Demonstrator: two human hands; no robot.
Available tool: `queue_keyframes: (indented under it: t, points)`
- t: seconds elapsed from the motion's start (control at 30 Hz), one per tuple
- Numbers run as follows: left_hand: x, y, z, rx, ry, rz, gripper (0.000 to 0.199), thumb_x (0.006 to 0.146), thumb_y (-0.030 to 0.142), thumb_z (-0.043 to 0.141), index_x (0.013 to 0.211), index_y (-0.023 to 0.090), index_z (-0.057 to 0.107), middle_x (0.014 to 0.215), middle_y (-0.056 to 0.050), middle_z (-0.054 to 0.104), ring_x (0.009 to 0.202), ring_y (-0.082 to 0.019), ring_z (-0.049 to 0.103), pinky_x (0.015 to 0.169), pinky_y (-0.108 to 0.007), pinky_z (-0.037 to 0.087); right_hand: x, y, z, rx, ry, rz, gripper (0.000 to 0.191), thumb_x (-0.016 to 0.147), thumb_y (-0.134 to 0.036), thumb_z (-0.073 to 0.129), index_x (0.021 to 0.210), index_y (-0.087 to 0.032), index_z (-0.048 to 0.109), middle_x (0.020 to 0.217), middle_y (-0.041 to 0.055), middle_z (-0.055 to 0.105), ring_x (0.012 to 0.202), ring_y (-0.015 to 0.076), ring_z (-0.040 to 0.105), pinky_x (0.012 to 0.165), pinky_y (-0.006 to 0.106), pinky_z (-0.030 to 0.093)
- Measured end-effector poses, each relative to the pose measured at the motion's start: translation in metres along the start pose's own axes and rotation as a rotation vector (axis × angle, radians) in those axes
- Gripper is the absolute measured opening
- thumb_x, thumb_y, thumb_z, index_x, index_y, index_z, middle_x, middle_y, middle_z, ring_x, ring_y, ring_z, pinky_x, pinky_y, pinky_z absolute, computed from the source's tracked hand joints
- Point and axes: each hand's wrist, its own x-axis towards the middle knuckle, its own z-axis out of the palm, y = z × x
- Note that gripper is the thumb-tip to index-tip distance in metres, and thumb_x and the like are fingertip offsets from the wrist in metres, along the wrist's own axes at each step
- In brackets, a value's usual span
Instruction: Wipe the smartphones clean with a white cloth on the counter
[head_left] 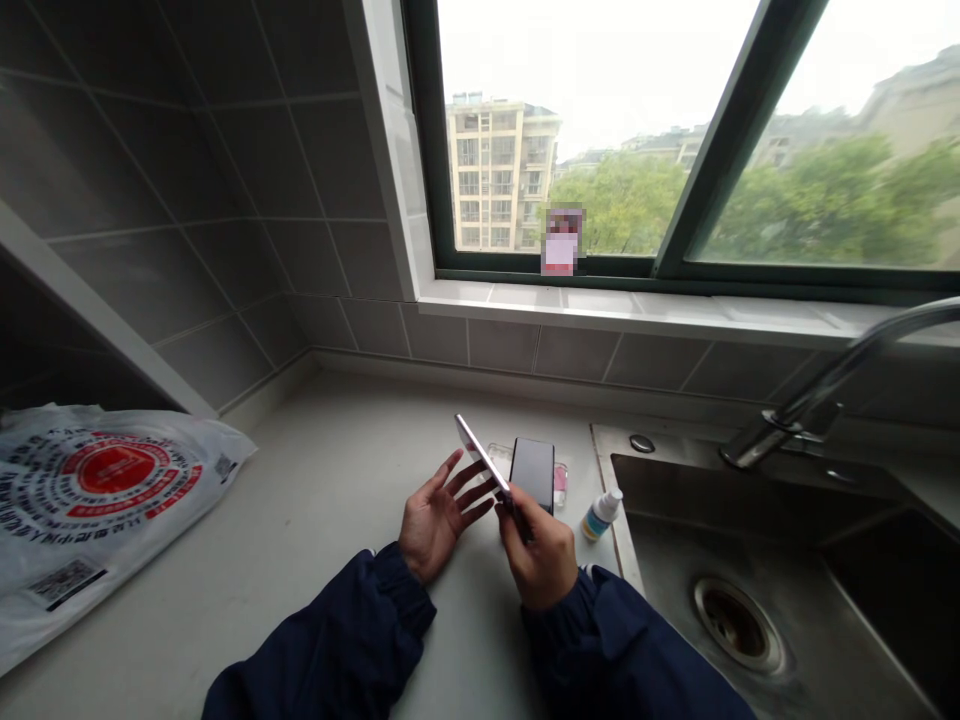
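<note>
A thin smartphone is held tilted up on edge above the counter, its lower end gripped by my right hand. My left hand is open just left of it, palm up with fingers spread behind the phone; whether they touch it I cannot tell. Behind my right hand a second phone with a dark screen lies on the counter. Clear phone cases show partly from under and beside it. To the right stands a small white spray bottle with a blue and yellow label.
On the right is a steel sink with a chrome faucet. A printed white plastic bag lies at the left of the pale counter. A tiled wall and the window sill bound the back.
</note>
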Motion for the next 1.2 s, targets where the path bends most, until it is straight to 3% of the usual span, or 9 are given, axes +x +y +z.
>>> queue_keyframes:
  t: [0.1, 0.27, 0.4, 0.53, 0.77, 0.9, 1.03, 1.1, 1.2]
  points:
    - [0.001, 0.0, 0.002, 0.017, -0.011, -0.006, 0.035, 0.092, 0.038, 0.05, 0.12, 0.019, 0.056, 0.116, -0.011, 0.063, 0.098, -0.024, 0.064, 0.087, -0.04, 0.05, 0.007, -0.003, 0.0, 0.294, 0.027, 0.327, 0.042, 0.078, -0.044, 0.072, 0.111, -0.017, 0.068, 0.098, 0.0074, 0.075, 0.092, 0.0244, 0.072, 0.085, 0.031, 0.057]
    - [-0.005, -0.002, 0.009, -0.03, -0.095, -0.03, 0.048, 0.091, 0.056, 0.042, 0.127, 0.025, 0.052, 0.099, -0.007, 0.066, 0.082, -0.019, 0.064, 0.07, -0.032, 0.051, 0.008, 0.006, 0.012, 0.52, -0.062, 0.547, 0.065, 0.071, -0.06, 0.073, 0.113, -0.012, 0.064, 0.087, 0.0101, 0.075, 0.082, 0.0258, 0.073, 0.078, 0.037, 0.059]
    - [-0.011, -0.003, 0.017, -0.032, -0.086, -0.041, 0.06, 0.09, 0.062, 0.039, 0.136, 0.026, 0.047, 0.112, -0.01, 0.066, 0.093, -0.025, 0.065, 0.081, -0.04, 0.052, -0.004, 0.009, 0.022, 0.593, -0.139, 0.667, 0.064, 0.067, -0.06, 0.077, 0.105, -0.01, 0.067, 0.089, 0.0121, 0.074, 0.086, 0.027, 0.072, 0.079, 0.037, 0.057]
    - [-0.012, -0.002, 0.021, -0.031, -0.097, -0.087, 0.071, 0.088, 0.066, 0.037, 0.143, 0.02, 0.039, 0.131, -0.018, 0.057, 0.107, -0.035, 0.062, 0.087, -0.051, 0.05, -0.014, 0.004, 0.025, 0.603, -0.275, 0.769, 0.055, 0.064, -0.056, 0.081, 0.089, -0.007, 0.072, 0.079, 0.0113, 0.074, 0.073, 0.0236, 0.071, 0.069, 0.033, 0.056]
    - [-0.008, 0.005, 0.015, -0.023, 0.025, -0.024, 0.079, 0.086, 0.069, 0.039, 0.136, 0.009, 0.045, 0.132, -0.025, 0.055, 0.084, -0.028, 0.067, 0.076, -0.046, 0.054, -0.006, -0.014, 0.013, 0.56, -0.517, 0.804, 0.043, 0.058, -0.044, 0.087, 0.077, -0.007, 0.075, 0.064, 0.0078, 0.07, 0.052, 0.0148, 0.064, 0.054, 0.024, 0.049]
    - [-0.009, 0.003, 0.012, 0.012, 0.009, -0.041, 0.076, 0.087, 0.067, 0.038, 0.135, 0.01, 0.047, 0.119, -0.023, 0.063, 0.079, -0.03, 0.068, 0.068, -0.045, 0.054, 0.016, -0.035, -0.01, 0.543, -0.36, 0.662, 0.051, 0.073, -0.057, 0.072, 0.101, -0.014, 0.072, 0.08, 0.0079, 0.074, 0.062, 0.019, 0.069, 0.063, 0.033, 0.056]
    - [-0.011, -0.003, 0.009, 0.078, -0.191, -0.193, 0.078, 0.087, 0.071, 0.03, 0.14, 0.015, 0.043, 0.123, -0.024, 0.061, 0.07, -0.031, 0.068, 0.057, -0.045, 0.052, 0.027, -0.042, -0.024, -0.038, 0.044, 0.048, 0.036, 0.095, -0.037, 0.052, 0.124, -0.022, 0.064, 0.12, 0.0098, 0.068, 0.115, 0.0272, 0.062, 0.104, 0.049, 0.043]
    - [-0.011, -0.007, 0.006, 0.048, -0.263, -0.291, 0.077, 0.088, 0.07, 0.027, 0.145, 0.019, 0.036, 0.128, -0.023, 0.058, 0.079, -0.034, 0.069, 0.066, -0.049, 0.053, 0.022, -0.035, -0.021, -0.272, -0.072, -0.233, 0.042, 0.099, -0.027, 0.04, 0.139, -0.018, 0.051, 0.142, 0.0109, 0.05, 0.138, 0.0283, 0.039, 0.112, 0.052, 0.033]
    - [-0.01, -0.014, 0.003, -0.05, -0.284, -0.301, 0.076, 0.091, 0.066, 0.027, 0.15, 0.019, 0.026, 0.136, -0.02, 0.054, 0.111, -0.036, 0.062, 0.095, -0.052, 0.044, 0.011, -0.018, -0.01, -0.647, -0.381, -0.449, 0.052, 0.098, -0.031, 0.046, 0.147, -0.017, 0.037, 0.152, 0.0106, 0.035, 0.146, 0.0329, 0.016, 0.111, 0.063, 0.027]
